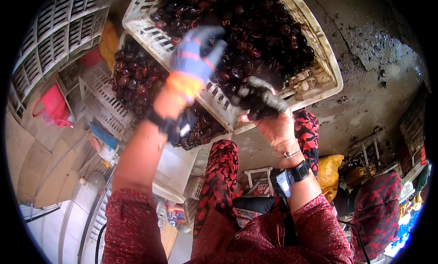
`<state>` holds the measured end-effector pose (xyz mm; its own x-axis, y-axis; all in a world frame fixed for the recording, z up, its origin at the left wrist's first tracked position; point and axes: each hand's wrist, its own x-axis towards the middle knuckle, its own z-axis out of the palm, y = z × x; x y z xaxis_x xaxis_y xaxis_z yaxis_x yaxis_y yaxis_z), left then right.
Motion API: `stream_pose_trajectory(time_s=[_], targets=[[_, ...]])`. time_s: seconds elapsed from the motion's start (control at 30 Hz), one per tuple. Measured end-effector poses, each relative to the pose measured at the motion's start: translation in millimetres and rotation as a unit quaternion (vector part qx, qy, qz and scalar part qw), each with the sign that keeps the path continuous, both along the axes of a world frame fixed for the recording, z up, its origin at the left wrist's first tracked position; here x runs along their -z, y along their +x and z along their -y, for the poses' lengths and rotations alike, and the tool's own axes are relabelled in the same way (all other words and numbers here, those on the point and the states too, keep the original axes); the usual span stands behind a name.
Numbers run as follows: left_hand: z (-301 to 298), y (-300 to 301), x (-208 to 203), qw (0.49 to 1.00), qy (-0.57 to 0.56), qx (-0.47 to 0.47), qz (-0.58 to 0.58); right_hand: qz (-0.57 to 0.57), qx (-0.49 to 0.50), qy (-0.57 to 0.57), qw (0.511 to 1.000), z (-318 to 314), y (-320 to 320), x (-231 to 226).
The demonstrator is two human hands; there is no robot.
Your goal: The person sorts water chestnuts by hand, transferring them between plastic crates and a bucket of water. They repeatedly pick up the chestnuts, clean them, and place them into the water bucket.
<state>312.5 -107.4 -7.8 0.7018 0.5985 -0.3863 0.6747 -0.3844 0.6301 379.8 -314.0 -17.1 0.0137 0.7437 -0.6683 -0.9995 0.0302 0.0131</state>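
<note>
While both forearms rise from the lower edge in dark red patterned sleeves, the view looks down on a white slatted plastic crate heaped with dark, glossy, reddish-black fruits; everything else is placed here by that crate.

Far left of the crate, empty white slatted crates are stacked at the picture's rim, with a red bag below them. Nearer, just left of and partly under the crate, a second white crate holds more of the same dark fruits.

The left hand wears a grey-blue knitted glove with an orange cuff. It lies over the crate's near-left rim, fingers half curled and reaching into the pile; whether it grips any fruit cannot be told, since the fingertips are blurred. A black band with a small device sits on that wrist.

The right hand, in a dark grey glove that leaves the palm bare, is at the crate's near edge, clenched around a handful of the dark fruits. A thin bracelet and a black wrist device sit below it.

Beneath the crate, the person's red-and-black patterned trouser legs show, with a small white stool between them. Right of the crate lies wet grey concrete floor. Below that, a yellow sack and another person in dark red patterned cloth sit at the lower right.
</note>
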Motion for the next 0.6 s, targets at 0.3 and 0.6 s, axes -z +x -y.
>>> stream_pose_trajectory(time_s=[0.3,0.6], targets=[[-54.3,6.6,105.6,0.915,0.276,0.186,-0.230,0.024,-0.062,-0.007,0.998,3.1,-0.4,-9.3],[5.7,-16.2,25.5,0.876,-0.440,-0.146,0.134,-0.125,0.097,-0.125,0.979,4.8,-3.3,-5.3]])
